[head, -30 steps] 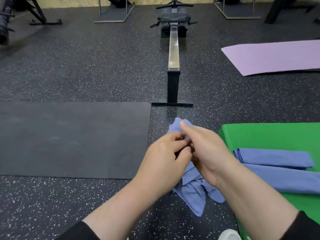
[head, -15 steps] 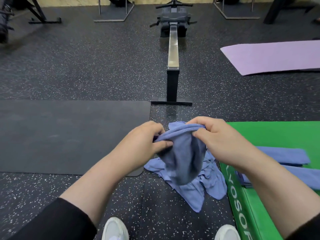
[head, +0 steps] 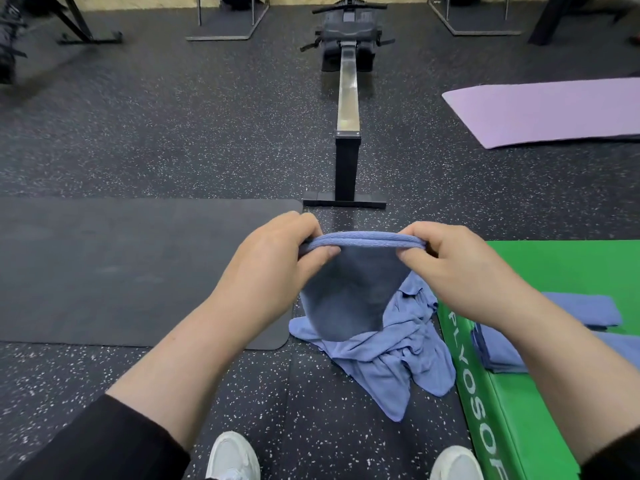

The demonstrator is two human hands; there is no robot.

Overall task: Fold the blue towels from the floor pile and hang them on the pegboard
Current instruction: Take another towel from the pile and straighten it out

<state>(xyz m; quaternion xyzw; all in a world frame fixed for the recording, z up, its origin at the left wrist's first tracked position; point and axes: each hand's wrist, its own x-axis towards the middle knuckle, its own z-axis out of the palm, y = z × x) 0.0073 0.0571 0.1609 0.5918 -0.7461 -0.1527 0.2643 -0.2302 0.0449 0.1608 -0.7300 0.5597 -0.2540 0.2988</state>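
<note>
A blue towel (head: 353, 292) hangs in front of me, its doubled top edge stretched level between both hands. My left hand (head: 273, 258) pinches the edge's left end and my right hand (head: 450, 261) pinches the right end. Below it a crumpled pile of blue towels (head: 398, 358) lies on the speckled floor. Folded blue towels (head: 581, 310) lie on the green foam box (head: 561, 265) at the right, partly hidden by my right forearm. No pegboard is in view.
A black mat (head: 138, 268) lies on the floor to the left. A rowing machine (head: 347, 109) runs straight ahead. A purple mat (head: 550, 112) lies at the far right. My white shoes (head: 233, 457) stand at the bottom edge.
The hands have drawn apart from a close pinch, lifting one towel off the pile and stretching its top edge wide. The view has risen.
</note>
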